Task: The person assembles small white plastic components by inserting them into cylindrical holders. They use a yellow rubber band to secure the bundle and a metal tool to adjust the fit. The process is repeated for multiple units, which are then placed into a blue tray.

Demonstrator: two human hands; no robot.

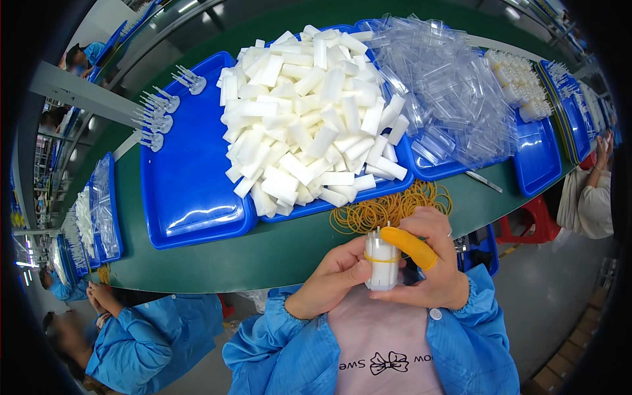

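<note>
Close in front of my body I hold a small upright bundle of clear plastic pieces [382, 271] around a white core. A yellow rubber band [382, 259] runs around its middle, and thin prongs stick up from its top. My left hand [336, 276] is closed on its left side, thumb against the front. My right hand [434, 263] grips it from the right, with a yellow finger cot [409, 246] on one finger at the top and the thumb near the base. Just beyond my hands, a heap of yellow rubber bands [368, 212] lies on the green table [283, 257].
White foam blocks [309, 112] are piled on a blue tray. To the right, clear plastic pieces [447, 85] fill another, with pronged white parts [520, 82] beyond. At left, a blue tray [191, 191] has several pronged parts [158, 112] along its edge. A co-worker [151, 336] sits at left.
</note>
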